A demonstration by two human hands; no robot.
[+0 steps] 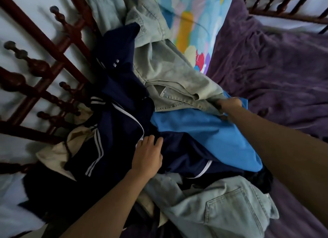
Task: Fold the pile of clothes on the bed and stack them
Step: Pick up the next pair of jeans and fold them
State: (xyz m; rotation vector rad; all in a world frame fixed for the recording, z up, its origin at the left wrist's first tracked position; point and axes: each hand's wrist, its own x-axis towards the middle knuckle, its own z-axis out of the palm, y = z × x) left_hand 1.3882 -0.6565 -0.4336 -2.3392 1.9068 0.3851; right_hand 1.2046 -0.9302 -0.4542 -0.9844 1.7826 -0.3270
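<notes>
Viewing the bed from above, I note nearest to me a pair of light denim jeans point(229, 207), pocket up, lying crumpled at the near edge of the pile of clothes point(159, 124). The pile lies unfolded on the purple bedsheet point(276, 67), against the wooden bed rail point(44, 64) at left. My left hand point(148, 157) rests palm-down on a navy garment with white stripes point(113, 131), fingers point(152, 140) loosely spread and touching the fabric; they grip nothing. Just right of it lies a bright blue garment point(209, 133). Farther off, my right hand point(229, 107) is closed on the edge of a grey-green denim garment point(170, 74), fingers pinching its cloth where it overlaps the blue one. Beyond, a multicoloured pillow point(193, 24) lies at the far end.
</notes>
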